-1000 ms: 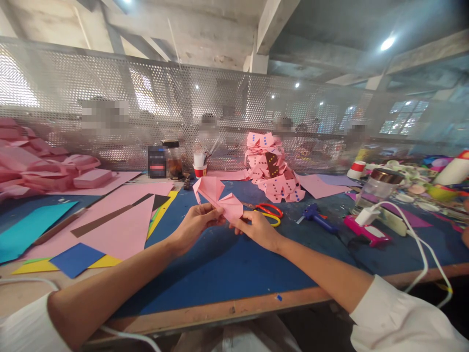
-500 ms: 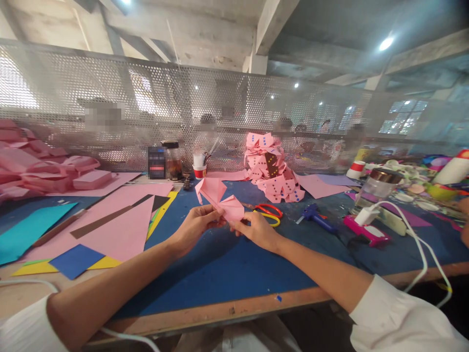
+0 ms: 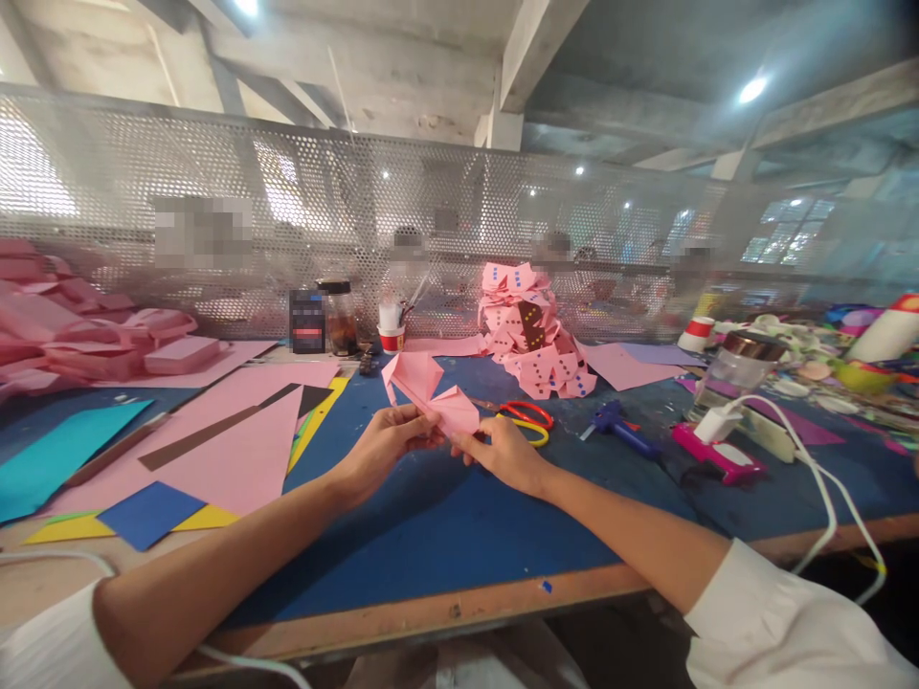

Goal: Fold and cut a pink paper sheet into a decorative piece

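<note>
A folded piece of pink paper [image 3: 417, 376], bow-like with two creased lobes, is held up above the blue table mat [image 3: 445, 536]. My left hand [image 3: 392, 440] pinches its middle between thumb and fingers. At the lower right lobe, my right hand [image 3: 506, 452] grips the edge with thumb and fingertips. Just behind my right hand lie scissors [image 3: 531, 417] with red and yellow handles. Farther back rises a pile of folded pink paper pieces [image 3: 527, 330] with blue and dark dots. My fingers hide the lower edge of the paper.
A blue glue gun [image 3: 621, 429], a pink device with a white plug [image 3: 718, 455] and a lidded jar [image 3: 739, 368] are on the right. Coloured paper sheets [image 3: 236, 450] and a heap of pink paper [image 3: 78, 325] cover the left. A perforated metal screen [image 3: 445, 191] stands behind.
Both hands stay almost in place on the folded pink paper. The view has shifted very slightly; nothing was taken up or let go.
</note>
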`<action>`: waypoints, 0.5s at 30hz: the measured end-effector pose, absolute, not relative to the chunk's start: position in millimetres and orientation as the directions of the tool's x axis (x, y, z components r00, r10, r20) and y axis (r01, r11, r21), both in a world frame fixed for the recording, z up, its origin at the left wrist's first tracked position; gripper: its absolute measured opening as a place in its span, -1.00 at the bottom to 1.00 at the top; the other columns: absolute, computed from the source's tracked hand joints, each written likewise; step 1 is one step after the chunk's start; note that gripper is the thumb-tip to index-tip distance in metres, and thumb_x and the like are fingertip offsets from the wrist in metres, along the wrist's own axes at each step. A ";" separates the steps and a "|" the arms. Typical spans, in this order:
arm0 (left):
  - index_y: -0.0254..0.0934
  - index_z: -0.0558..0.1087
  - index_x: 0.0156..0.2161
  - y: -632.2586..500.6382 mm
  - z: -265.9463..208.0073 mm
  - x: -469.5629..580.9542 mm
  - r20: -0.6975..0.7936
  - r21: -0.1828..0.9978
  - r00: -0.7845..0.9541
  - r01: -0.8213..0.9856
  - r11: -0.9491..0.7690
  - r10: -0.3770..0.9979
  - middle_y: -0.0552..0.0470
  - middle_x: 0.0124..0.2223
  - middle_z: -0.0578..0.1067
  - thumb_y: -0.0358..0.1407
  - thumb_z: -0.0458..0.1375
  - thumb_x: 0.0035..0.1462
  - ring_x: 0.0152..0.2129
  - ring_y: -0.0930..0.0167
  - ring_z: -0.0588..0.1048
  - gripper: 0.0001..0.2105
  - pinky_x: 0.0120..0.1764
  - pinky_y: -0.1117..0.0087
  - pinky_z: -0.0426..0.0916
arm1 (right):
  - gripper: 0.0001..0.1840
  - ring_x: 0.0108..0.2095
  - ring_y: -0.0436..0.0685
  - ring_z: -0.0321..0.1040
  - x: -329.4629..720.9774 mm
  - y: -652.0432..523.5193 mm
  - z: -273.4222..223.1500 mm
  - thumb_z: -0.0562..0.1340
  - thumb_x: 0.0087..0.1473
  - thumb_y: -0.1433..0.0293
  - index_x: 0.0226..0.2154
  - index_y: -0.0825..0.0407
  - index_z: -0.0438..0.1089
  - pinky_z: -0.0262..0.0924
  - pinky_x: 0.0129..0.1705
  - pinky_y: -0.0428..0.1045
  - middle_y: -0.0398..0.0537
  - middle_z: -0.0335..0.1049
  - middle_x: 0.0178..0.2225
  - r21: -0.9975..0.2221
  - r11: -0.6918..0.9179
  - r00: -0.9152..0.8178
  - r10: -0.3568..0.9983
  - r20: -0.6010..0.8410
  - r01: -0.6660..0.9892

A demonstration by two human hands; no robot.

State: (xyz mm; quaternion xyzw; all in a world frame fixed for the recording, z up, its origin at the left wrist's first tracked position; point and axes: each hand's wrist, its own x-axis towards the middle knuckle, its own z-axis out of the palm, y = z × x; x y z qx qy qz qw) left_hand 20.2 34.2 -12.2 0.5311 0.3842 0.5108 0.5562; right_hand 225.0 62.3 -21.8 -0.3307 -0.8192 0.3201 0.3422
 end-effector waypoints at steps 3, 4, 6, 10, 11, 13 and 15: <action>-0.34 0.62 -0.36 34.0 -12.2 20.2 0.116 0.983 0.189 -0.159 -0.086 0.975 -0.07 -0.33 0.61 -0.16 0.36 0.09 -0.39 0.41 0.52 -0.76 -0.21 0.40 0.40 | -0.52 -0.50 0.02 0.40 224.5 62.3 -22.3 0.21 0.25 0.07 -0.43 0.11 0.56 0.18 -0.42 -0.12 -0.07 0.50 -0.53 -0.758 0.564 -0.539 0.770 0.340 0.328; -0.34 0.61 -0.36 33.8 -11.9 20.2 0.117 0.983 0.189 -0.160 -0.087 0.975 -0.07 -0.34 0.61 -0.16 0.36 0.10 -0.39 0.41 0.52 -0.76 -0.21 0.41 0.40 | -0.52 -0.50 0.02 0.40 224.5 62.0 -22.1 0.22 0.24 0.07 -0.43 0.11 0.56 0.17 -0.43 -0.12 -0.07 0.50 -0.53 -0.762 0.560 -0.536 0.774 0.339 0.327; -0.35 0.61 -0.36 33.3 -11.2 20.2 0.119 0.983 0.186 -0.159 -0.089 0.975 -0.07 -0.34 0.61 -0.16 0.36 0.10 -0.39 0.41 0.52 -0.76 -0.21 0.40 0.40 | -0.53 -0.50 0.02 0.39 224.4 61.3 -21.5 0.22 0.23 0.07 -0.43 0.11 0.56 0.17 -0.44 -0.12 -0.07 0.51 -0.53 -0.767 0.553 -0.532 0.778 0.335 0.325; -0.37 0.61 -0.36 32.8 -10.1 20.2 0.120 0.984 0.184 -0.152 -0.093 0.976 -0.11 -0.32 0.61 -0.16 0.35 0.11 -0.38 0.37 0.52 -0.75 -0.20 0.37 0.40 | -0.52 -0.51 0.02 0.39 224.7 60.4 -20.4 0.24 0.22 0.05 -0.43 0.11 0.57 0.17 -0.43 -0.12 -0.07 0.50 -0.54 -0.770 0.545 -0.529 0.783 0.327 0.331; -0.37 0.61 -0.36 32.9 -10.1 20.2 0.120 0.984 0.185 -0.153 -0.092 0.975 -0.12 -0.32 0.61 -0.15 0.35 0.11 -0.38 0.37 0.52 -0.75 -0.19 0.36 0.41 | -0.52 -0.51 0.02 0.39 224.7 60.5 -20.4 0.24 0.22 0.05 -0.44 0.11 0.57 0.17 -0.43 -0.12 -0.07 0.50 -0.54 -0.768 0.548 -0.529 0.782 0.330 0.332; -0.36 0.61 -0.37 33.4 -10.2 20.0 0.120 0.983 0.187 -0.158 -0.091 0.975 -0.11 -0.33 0.61 -0.15 0.36 0.10 -0.37 0.37 0.52 -0.75 -0.18 0.37 0.41 | -0.52 -0.51 0.02 0.39 224.8 60.8 -20.8 0.23 0.22 0.05 -0.44 0.11 0.57 0.17 -0.42 -0.12 -0.07 0.50 -0.54 -0.757 0.561 -0.531 0.776 0.340 0.335; -0.35 0.60 -0.37 34.0 -10.5 19.8 0.119 0.982 0.188 -0.165 -0.089 0.975 -0.09 -0.34 0.60 -0.16 0.36 0.09 -0.37 0.38 0.52 -0.75 -0.18 0.38 0.41 | -0.51 -0.52 0.01 0.39 224.8 61.2 -21.5 0.23 0.23 0.05 -0.44 0.11 0.57 0.17 -0.42 -0.12 -0.08 0.49 -0.55 -0.746 0.574 -0.531 0.771 0.352 0.339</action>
